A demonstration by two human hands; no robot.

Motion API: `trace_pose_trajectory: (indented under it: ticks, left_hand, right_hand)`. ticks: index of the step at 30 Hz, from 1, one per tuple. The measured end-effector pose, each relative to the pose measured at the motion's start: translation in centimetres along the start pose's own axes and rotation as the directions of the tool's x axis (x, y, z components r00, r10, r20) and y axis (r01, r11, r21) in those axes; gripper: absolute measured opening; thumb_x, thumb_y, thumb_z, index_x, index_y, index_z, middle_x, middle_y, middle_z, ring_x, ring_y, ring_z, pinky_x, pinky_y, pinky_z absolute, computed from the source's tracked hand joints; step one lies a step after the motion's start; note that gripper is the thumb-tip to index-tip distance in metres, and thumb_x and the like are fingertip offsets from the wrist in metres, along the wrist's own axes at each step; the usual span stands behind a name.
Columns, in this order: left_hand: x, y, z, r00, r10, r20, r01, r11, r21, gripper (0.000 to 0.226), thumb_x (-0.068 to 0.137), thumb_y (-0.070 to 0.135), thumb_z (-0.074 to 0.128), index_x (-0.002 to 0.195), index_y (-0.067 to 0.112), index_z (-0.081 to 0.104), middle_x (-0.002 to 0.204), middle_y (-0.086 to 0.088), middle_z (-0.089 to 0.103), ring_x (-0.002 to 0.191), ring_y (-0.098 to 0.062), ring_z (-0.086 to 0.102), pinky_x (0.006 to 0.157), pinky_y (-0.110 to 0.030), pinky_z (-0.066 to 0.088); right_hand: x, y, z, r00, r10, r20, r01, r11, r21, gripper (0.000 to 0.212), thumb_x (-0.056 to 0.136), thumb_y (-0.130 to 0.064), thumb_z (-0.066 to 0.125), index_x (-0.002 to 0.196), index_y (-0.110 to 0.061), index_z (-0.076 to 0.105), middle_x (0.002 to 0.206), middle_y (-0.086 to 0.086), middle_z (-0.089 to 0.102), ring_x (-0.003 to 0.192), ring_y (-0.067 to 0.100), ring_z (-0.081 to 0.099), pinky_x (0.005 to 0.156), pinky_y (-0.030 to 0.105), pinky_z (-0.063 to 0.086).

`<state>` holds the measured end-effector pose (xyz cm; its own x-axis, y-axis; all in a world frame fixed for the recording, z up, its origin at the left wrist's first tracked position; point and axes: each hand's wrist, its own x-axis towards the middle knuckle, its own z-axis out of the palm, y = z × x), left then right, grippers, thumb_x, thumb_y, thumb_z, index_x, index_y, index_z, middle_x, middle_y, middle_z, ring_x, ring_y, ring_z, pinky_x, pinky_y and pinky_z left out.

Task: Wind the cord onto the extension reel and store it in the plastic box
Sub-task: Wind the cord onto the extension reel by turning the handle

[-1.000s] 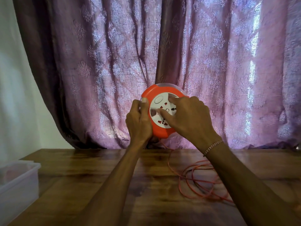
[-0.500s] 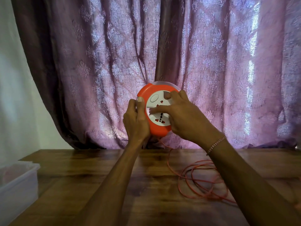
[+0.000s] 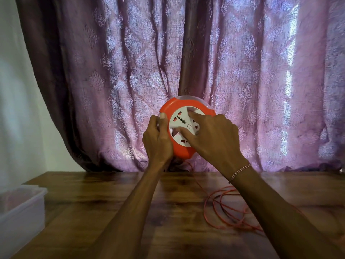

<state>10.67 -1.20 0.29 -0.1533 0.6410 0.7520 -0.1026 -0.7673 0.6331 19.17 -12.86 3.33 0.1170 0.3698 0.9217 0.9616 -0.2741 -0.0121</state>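
I hold a round orange extension reel (image 3: 183, 152) with a white socket face up in the air before the curtain. My left hand (image 3: 156, 141) grips its left rim, thumb on the orange edge. My right hand (image 3: 212, 139) lies on the white face, fingers pressed into its hub. A thin orange cord (image 3: 224, 208) hangs from under the reel and lies in loose loops on the wooden table at the right, partly behind my right forearm. The clear plastic box (image 3: 20, 206) stands open at the table's left edge.
The wooden table (image 3: 112, 212) spans the lower view. A purple patterned curtain (image 3: 242, 81) hangs close behind the reel, and a pale wall (image 3: 16, 109) is at the left.
The white socket face has turned under my right fingers; its markings sit at a new angle. My right fingers shifted on it. The cord loops on the table look slightly smaller.
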Motion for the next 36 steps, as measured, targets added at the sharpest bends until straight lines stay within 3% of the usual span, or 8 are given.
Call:
trace_pose_trajectory:
  ticks: [6,9,12,17,21,25,31,36]
  left_hand:
    - [-0.2,0.0,0.0,1.000,0.005,0.023,-0.005,1.000,-0.008,0.050,0.097,0.062,0.036,0.078,0.019,0.051,0.071,0.003,0.065,0.073,-0.024,0.063,0.072,-0.053,0.053]
    - [0.0,0.0,-0.1,1.000,-0.008,0.010,0.009,0.999,-0.042,0.048,0.097,0.062,0.038,0.075,0.020,0.050,0.070,0.004,0.064,0.072,-0.021,0.062,0.071,-0.052,0.053]
    - [0.2,-0.1,-0.2,0.999,-0.029,0.023,0.031,0.996,-0.089,0.048,0.097,0.059,0.039,0.078,0.018,0.052,0.076,-0.004,0.068,0.077,-0.028,0.066,0.075,-0.058,0.055]
    - [0.1,0.2,-0.1,1.000,-0.004,0.028,0.006,0.997,-0.078,0.043,0.100,0.056,0.042,0.074,0.022,0.048,0.068,0.005,0.061,0.069,-0.021,0.059,0.068,-0.052,0.052]
    - [0.0,0.2,0.0,1.000,0.018,0.023,-0.017,0.999,-0.030,0.041,0.100,0.053,0.042,0.069,0.026,0.041,0.059,0.006,0.050,0.062,-0.021,0.046,0.069,-0.059,0.048]
    - [0.0,0.2,0.0,0.999,0.032,0.023,-0.031,0.999,-0.026,0.042,0.100,0.056,0.041,0.071,0.026,0.043,0.064,0.004,0.054,0.065,-0.020,0.050,0.070,-0.057,0.050]
    - [0.2,-0.1,-0.1,1.000,0.000,0.006,0.000,0.999,-0.051,0.043,0.099,0.057,0.041,0.070,0.025,0.042,0.062,0.007,0.055,0.063,-0.017,0.050,0.067,-0.053,0.049]
    - [0.3,0.2,-0.1,1.000,-0.008,-0.003,0.008,0.997,-0.072,0.047,0.097,0.061,0.040,0.070,0.022,0.042,0.062,0.014,0.056,0.062,-0.012,0.046,0.069,-0.054,0.047]
  right_hand:
    - [0.5,0.1,-0.9,0.993,-0.110,-0.036,0.111,0.994,0.024,0.022,0.081,-0.035,0.072,0.101,-0.028,0.075,0.101,0.002,0.072,0.096,0.028,0.055,0.070,0.037,0.045]
    - [0.6,0.4,-0.9,0.965,-0.229,0.127,0.215,0.970,0.117,0.040,0.076,-0.010,0.071,0.105,-0.037,0.073,0.126,0.001,0.060,0.111,0.028,0.044,0.081,0.037,0.043]
    - [0.5,0.2,-1.0,0.938,-0.252,0.237,0.242,0.968,0.069,0.051,0.075,-0.018,0.076,0.118,-0.045,0.067,0.143,0.001,0.045,0.124,0.027,0.034,0.092,0.040,0.041]
    - [0.2,0.1,-0.7,0.965,-0.202,0.165,0.200,0.979,0.032,0.048,0.080,-0.027,0.072,0.121,-0.049,0.063,0.134,0.003,0.048,0.120,0.026,0.039,0.093,0.038,0.040]
    - [-0.1,0.0,-0.4,0.994,-0.037,0.107,0.032,0.998,0.054,0.056,0.077,-0.050,0.066,0.132,-0.046,0.055,0.116,0.006,0.066,0.106,0.031,0.057,0.079,0.037,0.050]
    - [0.3,0.3,-0.2,0.998,0.056,0.042,-0.061,0.991,0.121,0.053,0.082,-0.065,0.055,0.117,-0.026,0.065,0.102,0.006,0.073,0.092,0.033,0.064,0.066,0.034,0.049]
    - [0.7,0.4,-0.9,0.999,-0.017,0.035,0.014,0.995,0.095,0.040,0.086,-0.049,0.062,0.119,-0.026,0.063,0.099,0.001,0.073,0.097,0.027,0.062,0.069,0.035,0.049]
    - [0.8,1.0,-1.0,0.953,-0.235,0.189,0.206,0.965,0.163,0.045,0.085,-0.018,0.059,0.124,-0.038,0.063,0.126,0.010,0.051,0.115,0.031,0.039,0.079,0.038,0.047]
